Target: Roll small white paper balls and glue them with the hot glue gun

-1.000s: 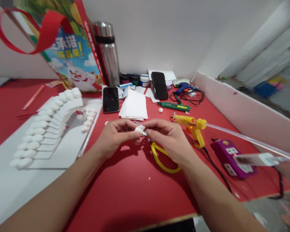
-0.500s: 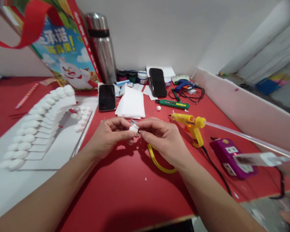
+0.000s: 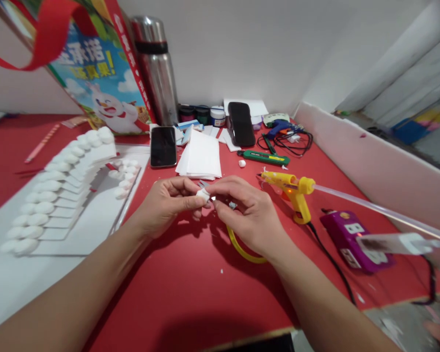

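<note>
As forearms (image 3: 106,274) angle inward | left hand (image 3: 168,205) pinches white piece (image 3: 203,195) | right hand (image 3: 247,212) curled beside it, hold unclear

My red table (image 3: 190,298), spread around the white paper stack (image 3: 201,155).
Left of the stack I have a black phone (image 3: 163,146) and, farther out, a white sheet (image 3: 2,293); behind it, 3 small jars (image 3: 202,116); right of it, a green cutter (image 3: 266,157), yellow glue gun (image 3: 293,188) and purple power strip (image 3: 341,234).
</note>
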`<state>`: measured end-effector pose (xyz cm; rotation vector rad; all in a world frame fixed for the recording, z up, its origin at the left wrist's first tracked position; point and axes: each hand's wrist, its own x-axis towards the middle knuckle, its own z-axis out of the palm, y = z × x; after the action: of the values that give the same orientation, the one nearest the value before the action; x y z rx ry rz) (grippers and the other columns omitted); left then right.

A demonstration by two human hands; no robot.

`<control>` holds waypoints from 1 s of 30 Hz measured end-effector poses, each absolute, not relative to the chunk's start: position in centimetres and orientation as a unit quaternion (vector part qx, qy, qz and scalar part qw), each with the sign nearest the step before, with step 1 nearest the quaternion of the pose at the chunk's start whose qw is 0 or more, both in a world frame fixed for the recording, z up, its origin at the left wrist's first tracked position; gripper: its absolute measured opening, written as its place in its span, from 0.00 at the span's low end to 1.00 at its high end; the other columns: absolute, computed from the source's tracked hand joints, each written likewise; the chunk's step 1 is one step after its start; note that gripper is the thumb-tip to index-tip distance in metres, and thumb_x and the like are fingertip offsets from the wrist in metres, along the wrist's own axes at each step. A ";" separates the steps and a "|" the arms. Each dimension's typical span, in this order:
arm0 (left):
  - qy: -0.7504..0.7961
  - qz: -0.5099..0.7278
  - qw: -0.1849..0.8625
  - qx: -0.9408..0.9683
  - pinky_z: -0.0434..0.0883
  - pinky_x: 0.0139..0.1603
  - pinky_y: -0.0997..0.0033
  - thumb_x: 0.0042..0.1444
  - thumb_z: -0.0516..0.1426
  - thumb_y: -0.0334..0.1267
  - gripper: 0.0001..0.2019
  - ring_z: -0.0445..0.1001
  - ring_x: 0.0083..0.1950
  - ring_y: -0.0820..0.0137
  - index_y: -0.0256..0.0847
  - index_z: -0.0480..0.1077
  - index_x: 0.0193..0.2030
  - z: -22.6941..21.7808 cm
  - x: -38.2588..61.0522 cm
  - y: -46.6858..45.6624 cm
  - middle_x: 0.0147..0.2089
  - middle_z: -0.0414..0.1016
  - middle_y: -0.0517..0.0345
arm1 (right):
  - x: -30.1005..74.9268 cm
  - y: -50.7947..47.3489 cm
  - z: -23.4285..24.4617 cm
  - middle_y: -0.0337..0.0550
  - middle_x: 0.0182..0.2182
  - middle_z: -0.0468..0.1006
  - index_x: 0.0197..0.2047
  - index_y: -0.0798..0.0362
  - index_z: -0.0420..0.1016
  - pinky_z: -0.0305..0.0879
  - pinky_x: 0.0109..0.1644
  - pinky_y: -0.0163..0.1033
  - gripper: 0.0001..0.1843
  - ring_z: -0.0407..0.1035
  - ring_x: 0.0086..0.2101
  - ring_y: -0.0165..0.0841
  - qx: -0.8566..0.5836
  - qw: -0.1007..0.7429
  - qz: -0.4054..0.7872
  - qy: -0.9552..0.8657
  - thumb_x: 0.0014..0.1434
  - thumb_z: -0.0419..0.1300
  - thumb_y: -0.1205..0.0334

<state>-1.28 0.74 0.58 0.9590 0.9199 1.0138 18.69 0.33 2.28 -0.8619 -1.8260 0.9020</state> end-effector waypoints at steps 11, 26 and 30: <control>0.388 0.447 0.687 0.422 0.76 0.26 0.77 0.48 0.74 0.35 0.11 0.76 0.22 0.75 0.36 0.76 0.30 0.4 -1.3 0.9 0.26 0.80 0.59 | 18.8 0.1 1.6 0.48 0.46 0.80 0.49 0.51 0.80 0.74 0.47 0.40 0.15 0.77 0.42 0.33 -0.340 0.436 0.247 -0.796 0.63 0.58 0.73; 0.348 0.420 0.714 0.439 0.74 0.27 0.77 0.51 0.73 0.38 0.11 0.74 0.21 0.77 0.35 0.77 0.30 0.4 -1.9 1.3 0.28 0.82 0.55 | 18.8 0.1 1.9 0.43 0.41 0.81 0.46 0.50 0.81 0.73 0.46 0.40 0.16 0.76 0.41 0.33 -0.340 0.449 0.370 -0.739 0.61 0.57 0.74; 0.349 0.408 0.714 0.449 0.74 0.29 0.77 0.52 0.72 0.37 0.10 0.73 0.21 0.78 0.35 0.77 0.30 0.3 -1.9 1.2 0.29 0.82 0.56 | 18.8 0.1 1.9 0.45 0.41 0.79 0.46 0.52 0.80 0.72 0.45 0.40 0.17 0.75 0.40 0.33 -0.331 0.445 0.312 -0.771 0.59 0.56 0.76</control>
<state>-1.93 1.16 0.27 0.9949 0.7742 0.9051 18.84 0.09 1.90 -0.8189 -1.9110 0.7738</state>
